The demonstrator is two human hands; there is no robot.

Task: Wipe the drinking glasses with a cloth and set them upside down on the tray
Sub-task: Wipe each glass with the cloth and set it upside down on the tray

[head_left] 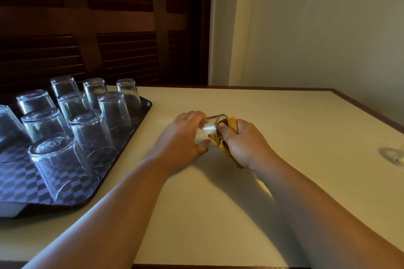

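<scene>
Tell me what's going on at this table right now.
A person is wiping a drinking glass: the left hand holds it on its side over the table, while the right hand grips a yellow cloth pressed at its mouth. On the checkered tray at the left, several glasses already stand upside down. Another glass shows partly at the right edge.

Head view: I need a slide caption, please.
Left hand holds a glass sideways, right hand holds a yellow cloth at its rim, beside a tray of upturned glasses.
</scene>
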